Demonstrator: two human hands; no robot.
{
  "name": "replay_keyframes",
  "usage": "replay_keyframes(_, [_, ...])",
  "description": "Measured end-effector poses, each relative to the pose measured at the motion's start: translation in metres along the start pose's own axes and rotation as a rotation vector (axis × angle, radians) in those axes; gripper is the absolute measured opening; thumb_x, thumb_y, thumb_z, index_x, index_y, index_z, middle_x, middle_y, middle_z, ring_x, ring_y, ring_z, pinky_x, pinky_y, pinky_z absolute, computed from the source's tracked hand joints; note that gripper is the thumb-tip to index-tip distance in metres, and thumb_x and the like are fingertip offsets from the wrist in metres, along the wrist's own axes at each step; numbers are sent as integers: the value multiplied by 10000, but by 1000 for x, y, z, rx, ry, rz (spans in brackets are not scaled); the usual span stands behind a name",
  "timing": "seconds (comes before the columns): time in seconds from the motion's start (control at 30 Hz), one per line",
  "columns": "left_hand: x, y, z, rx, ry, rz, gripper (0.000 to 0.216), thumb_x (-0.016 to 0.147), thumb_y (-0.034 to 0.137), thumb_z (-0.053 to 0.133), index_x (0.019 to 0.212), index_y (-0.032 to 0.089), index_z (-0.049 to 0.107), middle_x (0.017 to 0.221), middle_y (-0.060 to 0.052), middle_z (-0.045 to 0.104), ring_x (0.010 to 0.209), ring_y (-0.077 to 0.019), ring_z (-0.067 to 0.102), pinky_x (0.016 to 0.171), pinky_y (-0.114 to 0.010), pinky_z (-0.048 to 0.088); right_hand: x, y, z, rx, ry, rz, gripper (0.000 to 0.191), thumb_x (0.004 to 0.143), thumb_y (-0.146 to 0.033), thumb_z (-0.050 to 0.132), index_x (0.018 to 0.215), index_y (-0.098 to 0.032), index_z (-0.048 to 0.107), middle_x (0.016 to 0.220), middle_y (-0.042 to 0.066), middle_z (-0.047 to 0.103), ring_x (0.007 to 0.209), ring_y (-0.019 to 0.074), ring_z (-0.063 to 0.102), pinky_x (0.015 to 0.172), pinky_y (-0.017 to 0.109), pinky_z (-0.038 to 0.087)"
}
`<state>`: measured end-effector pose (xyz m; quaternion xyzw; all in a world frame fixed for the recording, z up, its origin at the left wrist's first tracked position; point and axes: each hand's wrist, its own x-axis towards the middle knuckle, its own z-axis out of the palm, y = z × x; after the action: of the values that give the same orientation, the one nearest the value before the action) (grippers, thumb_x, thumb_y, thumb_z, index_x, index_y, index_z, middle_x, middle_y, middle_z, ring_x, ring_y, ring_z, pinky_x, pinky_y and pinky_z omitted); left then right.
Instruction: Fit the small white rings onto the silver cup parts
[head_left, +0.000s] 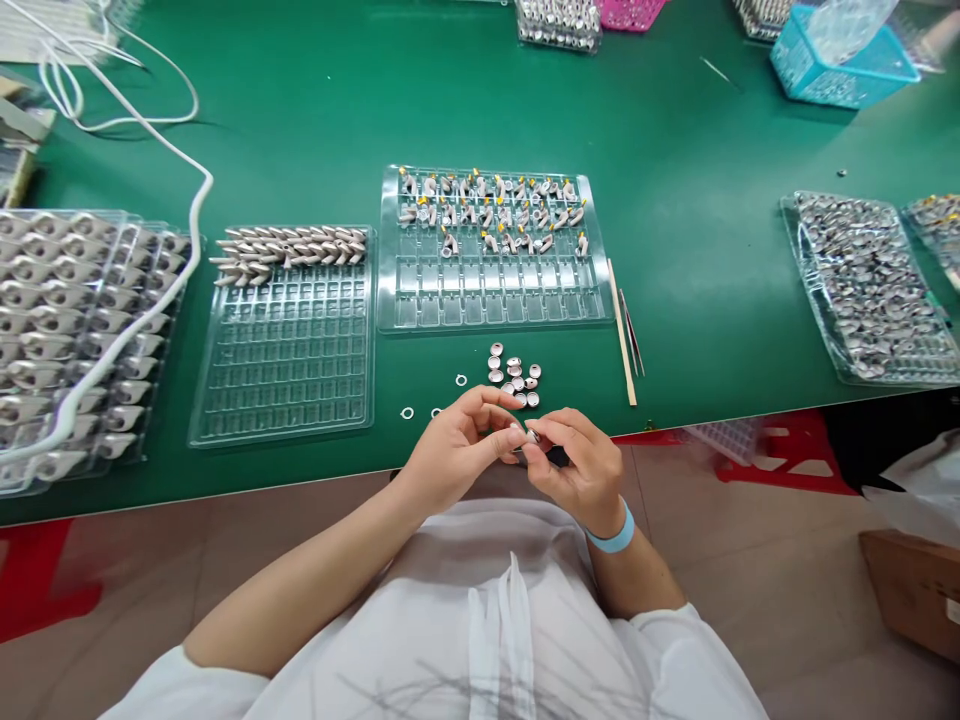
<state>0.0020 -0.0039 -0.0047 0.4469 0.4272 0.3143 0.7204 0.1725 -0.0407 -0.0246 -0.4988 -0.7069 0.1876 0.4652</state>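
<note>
My left hand (pixel 459 448) and my right hand (pixel 579 462) meet at the table's front edge, both with fingers pinched. Between their fingertips is a small silver metal part (pixel 532 436), mostly covered by the fingers. Just beyond my hands lies a loose group of small round metal caps (pixel 514 368). White rings with small tabs lie to the left, one ring (pixel 407 412) near the edge. Farther back, a clear compartment tray (pixel 495 290) carries rows of small curved metal pieces with yellow tips (pixel 484 212).
Tweezers (pixel 631 333) and a wooden stick (pixel 622 335) lie right of the middle tray. Another clear tray (pixel 285 360) holds grey pieces at its back. Stacked trays (pixel 60 340) stand left, crossed by a white cable (pixel 196 220). A filled tray (pixel 874 285) and blue basket (pixel 832 75) are right.
</note>
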Motion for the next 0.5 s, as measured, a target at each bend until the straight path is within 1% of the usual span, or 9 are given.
replay_keyframes(0.03, [-2, -1, -1, 83, 14, 100, 256, 843, 279, 657, 1073, 189, 587, 901, -43, 643, 841, -163, 641, 745, -296, 571, 0, -1, 0, 24, 7, 28, 201, 824, -170, 617, 1011, -238, 648, 849, 59, 676, 639, 148, 613, 582, 308, 555])
replay_keyframes(0.1, [-4, -2, -3, 327, 31, 314, 216, 852, 231, 642, 1066, 206, 635, 1072, -90, 631, 1024, -207, 611, 860, -350, 548, 0, -2, 0, 52, 22, 72, 186, 816, -160, 620, 983, -231, 658, 840, 52, 675, 626, 141, 609, 588, 305, 550])
replay_keyframes(0.13, [-4, -2, -5, 458, 45, 416, 207, 847, 210, 647, 1053, 217, 660, 1124, -100, 623, 1071, -220, 594, 897, -369, 531, 1, -2, 0, 55, 28, 89, 179, 813, -158, 620, 972, -230, 662, 832, 49, 674, 630, 143, 611, 591, 305, 548])
replay_keyframes(0.17, [-4, -3, -7, 575, 56, 511, 205, 841, 193, 654, 1041, 229, 679, 1139, -101, 628, 1079, -225, 591, 914, -382, 518, 1, -2, 0, 56, 30, 103, 173, 813, -158, 618, 964, -230, 664, 824, 47, 673, 635, 145, 614, 592, 304, 547])
replay_keyframes(0.23, [-3, -3, -9, 721, 66, 671, 224, 839, 163, 654, 1040, 251, 695, 1074, -88, 673, 1017, -216, 614, 893, -384, 518, 2, -4, 1, 52, 23, 115, 160, 818, -169, 612, 955, -232, 665, 811, 44, 675, 645, 149, 617, 598, 304, 548])
replay_keyframes(0.3, [-2, -4, -9, 781, 56, 770, 246, 849, 139, 635, 1053, 261, 698, 984, -69, 718, 926, -201, 640, 841, -364, 530, 3, -6, 1, 55, 17, 108, 155, 825, -175, 612, 959, -232, 666, 803, 44, 679, 654, 152, 618, 612, 306, 553])
replay_keyframes(0.37, [-2, -6, -9, 816, 63, 815, 250, 855, 124, 622, 1048, 260, 704, 936, -58, 742, 876, -193, 657, 806, -346, 538, 3, -9, 0, 79, 2, 98, 177, 833, -160, 617, 987, -226, 672, 828, 55, 691, 695, 159, 631, 635, 309, 561])
replay_keyframes(0.5, [-3, -9, -10, 874, 129, 899, 257, 846, 102, 628, 1035, 260, 703, 944, -46, 751, 869, -183, 675, 779, -323, 560, 0, -12, -5, 174, -49, 112, 285, 868, -117, 587, 1113, -233, 675, 967, 75, 713, 875, 186, 665, 730, 328, 576])
